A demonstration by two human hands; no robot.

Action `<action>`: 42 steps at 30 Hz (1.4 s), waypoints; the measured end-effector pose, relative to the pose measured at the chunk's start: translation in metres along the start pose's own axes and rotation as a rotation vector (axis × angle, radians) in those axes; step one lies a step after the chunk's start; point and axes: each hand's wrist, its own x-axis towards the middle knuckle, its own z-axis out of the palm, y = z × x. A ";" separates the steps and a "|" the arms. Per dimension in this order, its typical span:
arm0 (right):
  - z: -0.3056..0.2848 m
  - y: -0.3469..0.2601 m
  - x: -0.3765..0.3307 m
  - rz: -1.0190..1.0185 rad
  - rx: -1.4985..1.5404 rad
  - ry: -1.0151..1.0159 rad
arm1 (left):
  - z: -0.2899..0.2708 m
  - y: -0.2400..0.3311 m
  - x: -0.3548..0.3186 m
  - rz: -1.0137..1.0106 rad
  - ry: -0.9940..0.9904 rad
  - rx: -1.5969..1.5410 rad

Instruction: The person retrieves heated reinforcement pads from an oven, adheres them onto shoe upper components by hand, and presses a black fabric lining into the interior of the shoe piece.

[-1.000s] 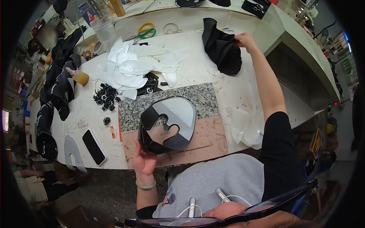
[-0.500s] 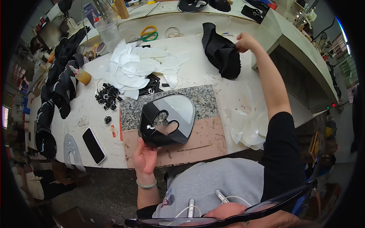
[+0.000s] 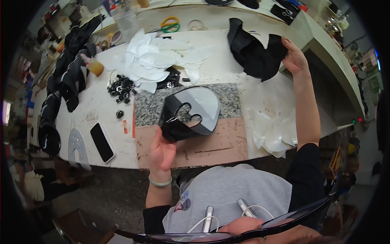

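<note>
A black, grey and whitish shoe upper (image 3: 208, 107) with a rounded cutout sits tilted over the work boards in front of me. My left hand (image 3: 163, 153) grips its lower left edge, palm up, with some fingers hidden beneath it. At the far right, my right hand (image 3: 295, 58) pinches the right edge of a black flexible piece (image 3: 277, 49). That piece rises from a folded black bundle (image 3: 252, 57) on the table; whether they are joined I cannot tell.
Left of centre lie white cut pieces (image 3: 148, 61), black clips (image 3: 121, 88) and a phone (image 3: 102, 143). Translucent white pieces (image 3: 270, 134) lie on the right, beside a box-like grey housing (image 3: 321, 44). Scissors (image 3: 170, 25) and a glue bottle (image 3: 95, 67) stand farther back.
My right hand has moved right, spreading a black piece out from the bundle. My left hand has shifted slightly with the shoe upper, which is more tilted. The whole view has shifted a little.
</note>
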 end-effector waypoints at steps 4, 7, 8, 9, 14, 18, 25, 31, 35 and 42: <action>0.053 -0.006 -0.019 0.003 0.122 -0.174 | 0.005 -0.002 -0.003 -0.024 0.036 0.021; 0.078 0.000 -0.014 -0.169 0.030 -0.274 | 0.012 -0.004 -0.005 -0.028 0.088 0.064; 0.095 0.000 -0.023 -0.215 -0.171 -0.292 | 0.014 -0.005 -0.005 -0.034 0.072 0.074; 0.114 0.005 -0.033 -0.258 -0.370 -0.311 | 0.015 -0.007 -0.004 -0.037 0.059 0.084; 0.181 0.070 -0.119 -0.186 -1.205 -0.663 | 0.060 -0.022 0.002 -0.012 -0.033 0.187; 0.169 0.107 -0.163 -0.009 -0.821 -0.659 | 0.084 -0.044 0.014 -0.016 -0.170 0.409; 0.119 0.097 -0.202 0.173 -0.004 -0.456 | 0.101 -0.066 0.033 -0.226 -0.073 0.264; 0.097 0.101 -0.214 0.217 0.009 -0.429 | 0.098 -0.076 0.040 -0.191 -0.278 0.838; 0.094 0.108 -0.216 0.180 -0.006 -0.480 | 0.108 -0.071 0.040 -0.193 -0.245 0.910; 0.099 0.104 -0.217 0.198 -0.011 -0.532 | 0.101 -0.062 0.041 -0.269 -0.348 0.930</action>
